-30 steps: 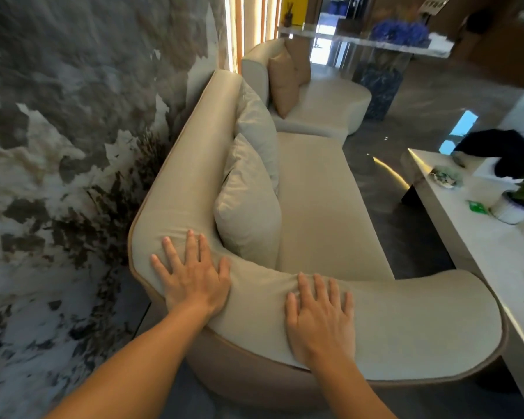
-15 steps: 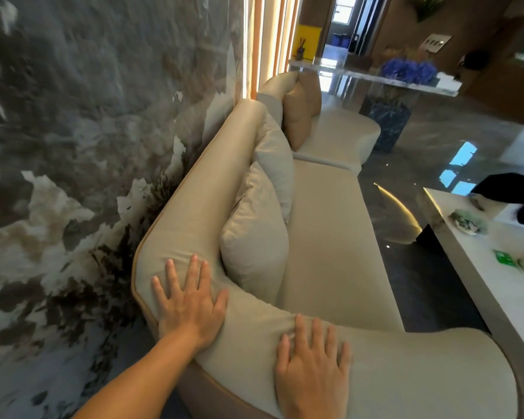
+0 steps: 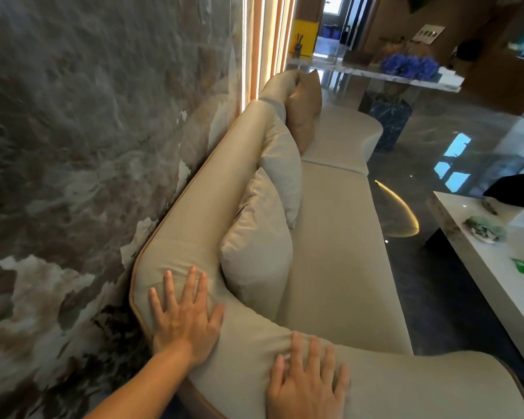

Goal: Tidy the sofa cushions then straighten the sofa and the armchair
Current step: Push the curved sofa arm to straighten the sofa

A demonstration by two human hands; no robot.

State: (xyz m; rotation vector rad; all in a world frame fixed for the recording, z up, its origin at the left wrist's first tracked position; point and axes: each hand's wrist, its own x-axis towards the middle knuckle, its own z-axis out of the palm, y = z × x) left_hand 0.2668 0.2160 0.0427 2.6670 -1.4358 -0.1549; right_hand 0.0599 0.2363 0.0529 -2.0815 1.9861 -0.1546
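Observation:
A long beige sofa (image 3: 336, 237) runs away from me along the marble wall. My left hand (image 3: 186, 322) lies flat with fingers spread on the curved corner of its backrest. My right hand (image 3: 307, 382) lies flat on the near armrest. Neither hand grips anything. Two beige cushions lean against the backrest: a near cushion (image 3: 257, 255) and a second cushion (image 3: 285, 164) behind it. A tan cushion (image 3: 304, 113) stands upright further back, at the sofa's rounded far section (image 3: 342, 137).
The marble wall (image 3: 88, 146) touches the sofa's back on the left. A white coffee table (image 3: 481, 267) with small green items stands on the right, across a strip of dark glossy floor (image 3: 412, 291). A glass console with blue flowers (image 3: 409, 66) stands at the back.
The view has tilted up and shifted, so the sofa's near arm sits lower in frame. Both hands stay flat on the same spots; the sofa's edge now looks closer to the wall.

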